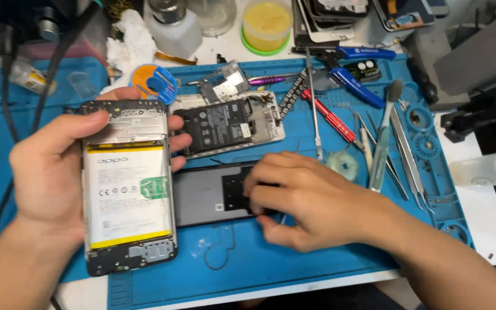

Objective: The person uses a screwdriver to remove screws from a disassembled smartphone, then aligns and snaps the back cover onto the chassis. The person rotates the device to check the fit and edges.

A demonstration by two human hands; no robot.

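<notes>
My left hand (44, 172) grips an opened phone (127, 189) by its edges, back side up, showing a white battery and a metal shield plate. Just right of it a dark back cover (202, 195) lies flat on the blue mat (294, 264). My right hand (305, 201) rests on the cover's right end with fingers curled onto it. Whether the fingers pinch anything small is hidden.
A second opened phone with a black battery (225, 123) lies behind the cover. Tweezers (409, 161), a brush (383, 143), a red screwdriver (331, 120) and blue pliers (357, 86) sit at the right. A yellow jar (266, 24), a bottle (173, 26) and solder wick (153, 83) stand at the back.
</notes>
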